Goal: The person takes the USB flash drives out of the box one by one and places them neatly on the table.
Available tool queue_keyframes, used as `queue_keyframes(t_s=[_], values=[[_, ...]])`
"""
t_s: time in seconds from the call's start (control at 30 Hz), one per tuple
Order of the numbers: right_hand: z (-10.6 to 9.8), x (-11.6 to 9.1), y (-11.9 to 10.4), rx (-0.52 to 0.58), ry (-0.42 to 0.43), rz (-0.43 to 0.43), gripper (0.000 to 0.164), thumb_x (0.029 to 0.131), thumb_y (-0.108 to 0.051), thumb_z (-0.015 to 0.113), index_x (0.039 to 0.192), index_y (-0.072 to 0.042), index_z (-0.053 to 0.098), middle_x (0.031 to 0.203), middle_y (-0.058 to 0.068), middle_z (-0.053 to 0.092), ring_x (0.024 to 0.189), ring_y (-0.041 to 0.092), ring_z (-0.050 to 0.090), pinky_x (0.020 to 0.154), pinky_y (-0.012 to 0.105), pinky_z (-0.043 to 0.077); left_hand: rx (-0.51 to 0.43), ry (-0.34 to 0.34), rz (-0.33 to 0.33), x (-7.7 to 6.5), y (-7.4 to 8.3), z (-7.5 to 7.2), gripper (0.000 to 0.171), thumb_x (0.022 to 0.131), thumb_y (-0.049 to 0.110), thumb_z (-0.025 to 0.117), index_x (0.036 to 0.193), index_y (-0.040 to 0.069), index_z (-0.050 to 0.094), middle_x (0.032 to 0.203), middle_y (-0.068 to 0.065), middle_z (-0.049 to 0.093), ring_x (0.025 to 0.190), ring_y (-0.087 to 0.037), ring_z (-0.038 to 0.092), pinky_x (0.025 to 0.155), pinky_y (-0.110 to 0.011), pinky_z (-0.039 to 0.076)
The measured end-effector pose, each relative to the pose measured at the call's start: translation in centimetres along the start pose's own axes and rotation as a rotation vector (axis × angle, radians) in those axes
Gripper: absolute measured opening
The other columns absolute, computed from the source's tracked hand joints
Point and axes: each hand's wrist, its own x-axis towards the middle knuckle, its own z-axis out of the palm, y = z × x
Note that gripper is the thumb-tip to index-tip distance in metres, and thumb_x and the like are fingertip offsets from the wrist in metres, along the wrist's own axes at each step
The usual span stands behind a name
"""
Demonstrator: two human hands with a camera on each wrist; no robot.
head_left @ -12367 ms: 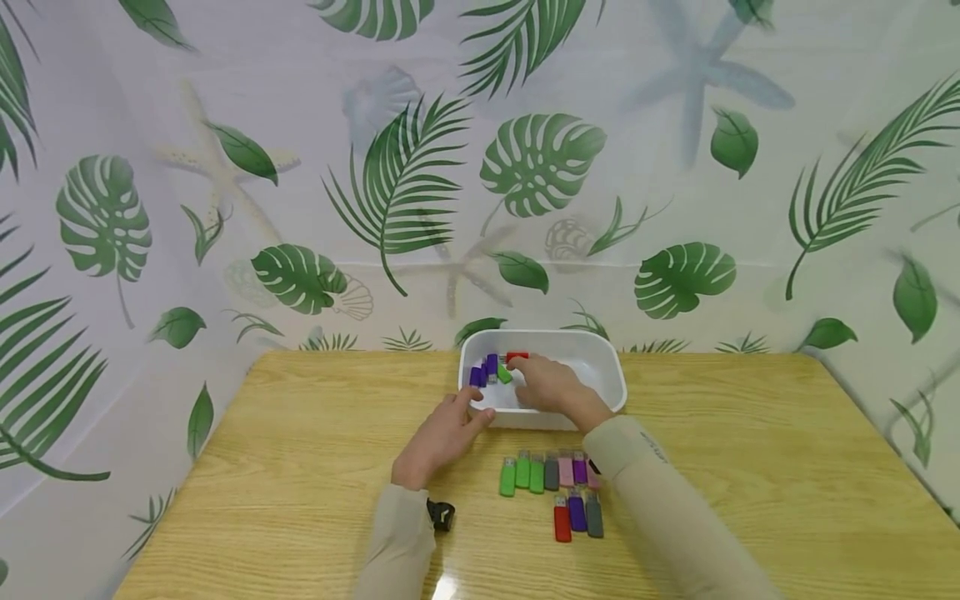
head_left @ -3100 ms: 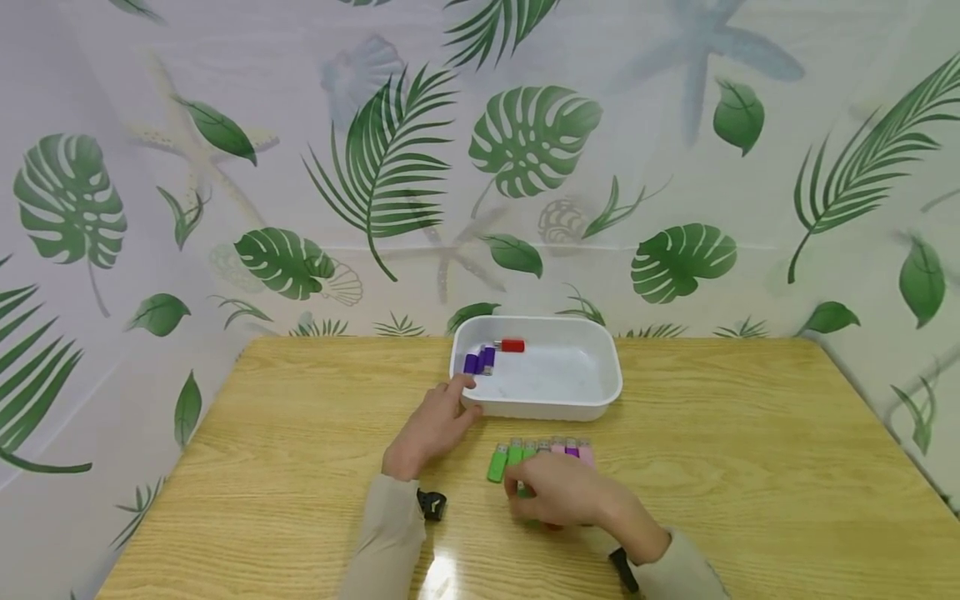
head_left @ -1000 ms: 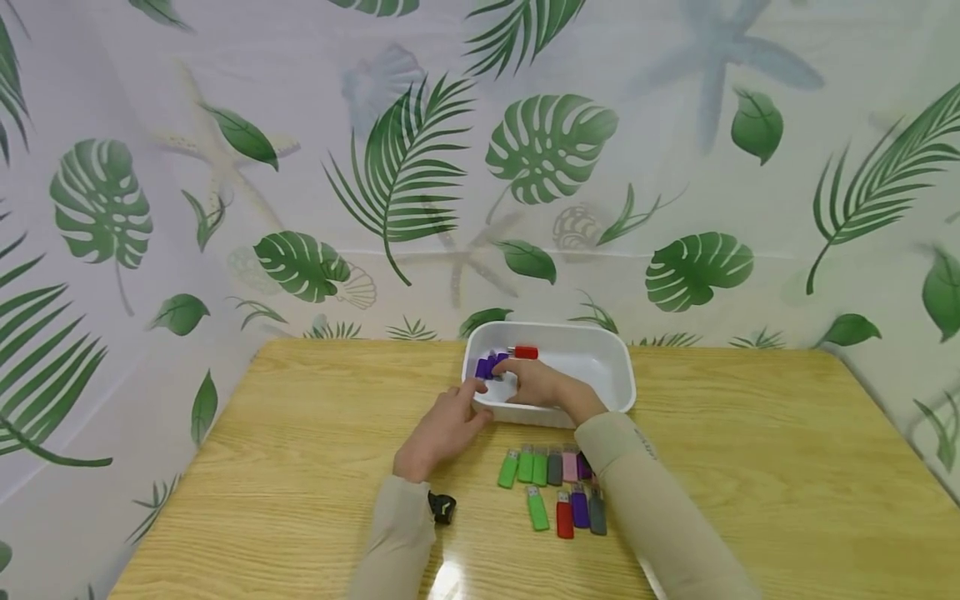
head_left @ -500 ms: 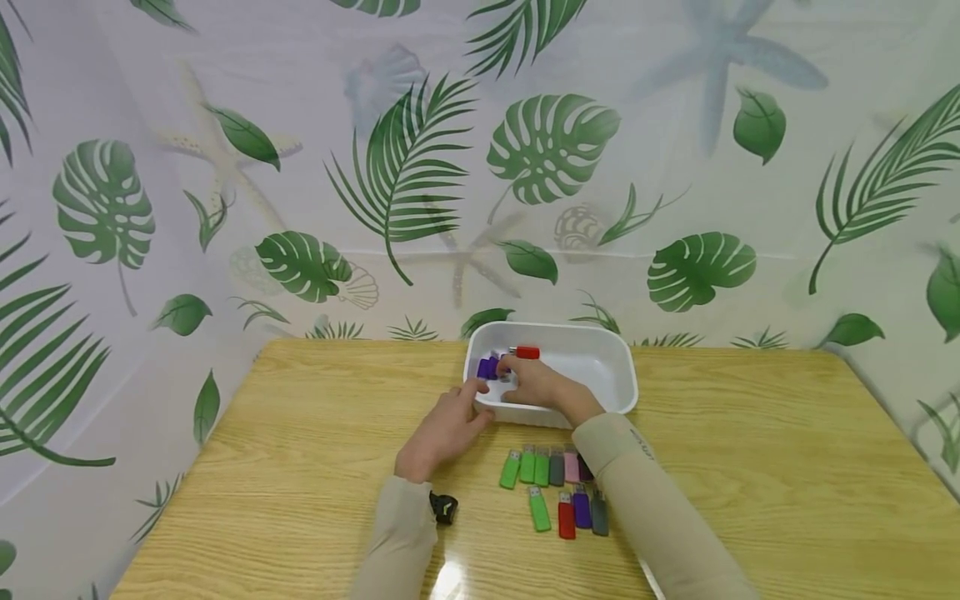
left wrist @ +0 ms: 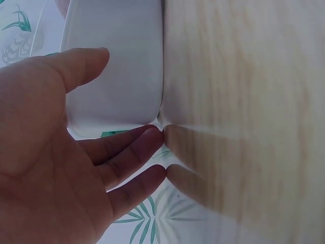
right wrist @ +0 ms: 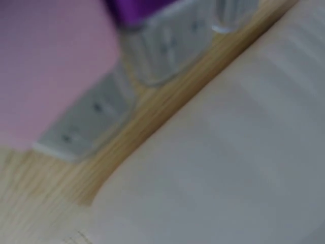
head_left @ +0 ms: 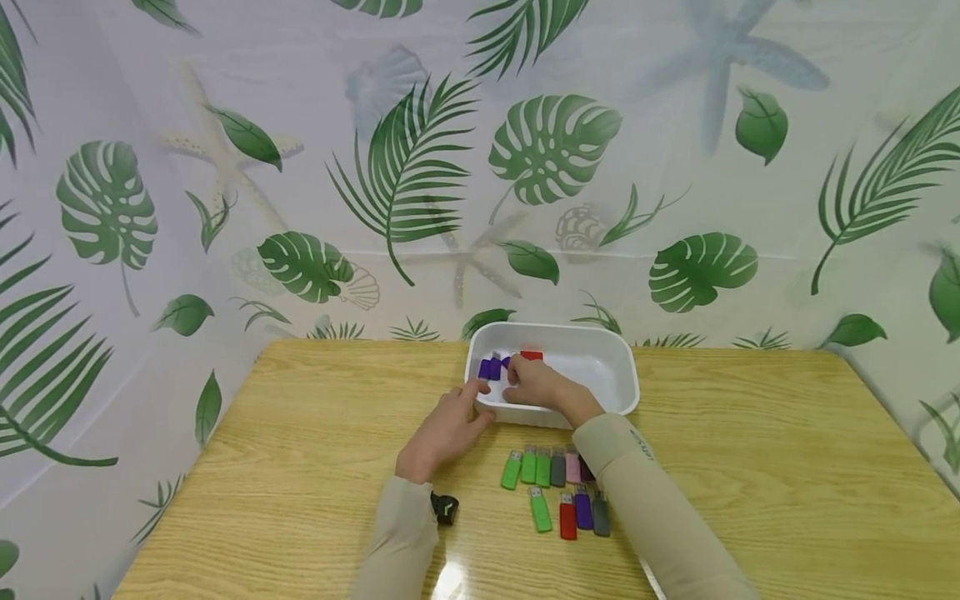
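Note:
My right hand (head_left: 542,385) reaches into the white plastic tray (head_left: 600,333), its thumb and forefinger pinching a purple USB stick (head_left: 506,362) that is mostly hidden by the fingers. Left of it in the tray lie two more purple USB sticks (head_left: 490,369). Behind the fingertips shows a red USB stick (head_left: 531,356). My left hand (head_left: 442,429) rests at the tray's front left corner, one finger over the rim. In the left wrist view its fingers are extended, with the thumb (left wrist: 84,68) in front of the tray wall.
Before the tray, USB sticks lie in two rows on the wooden table (head_left: 315,467). The back row has green (head_left: 512,470), grey (head_left: 558,468) and pink (head_left: 573,467) ones; the front row has green (head_left: 541,509), red (head_left: 567,516), purple (head_left: 583,507) and grey (head_left: 601,514). The right sleeve covers some.
A green stick from the tray now lies in the front row. In the last second the right fingers drew one purple stick rightward from the others. The left hand stays at the corner.

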Motion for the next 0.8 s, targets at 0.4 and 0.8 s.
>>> queue_keyframes(t_s=[0.4,0.8], values=[[-0.06,0.13,0.41,-0.073,0.131,0.143,0.022,0.085,-0.016,0.057,0.104,-0.005,0.051,0.089,0.007,0.059,0.077,0.023,0.055,0.072,0.041,0.046,0.001,0.01,0.008,-0.14,0.11,-0.2,0.034,0.097,0.026,0.052,0.127,0.01,0.046,0.091,-0.005,0.056,0.083,-0.019,0.049,0.074,-0.035,0.043],[-0.09,0.29,0.36,-0.114,0.102,0.211,0.019,0.085,-0.02,0.056,0.096,-0.005,0.055,0.089,0.01,0.06,0.075,0.023,0.054,0.069,0.041,0.046,0.009,0.011,0.01,0.04,0.14,-0.12,0.033,0.097,0.026,0.053,0.126,0.011,0.046,0.095,-0.006,0.057,0.084,-0.019,0.049,0.075,-0.035,0.044]])
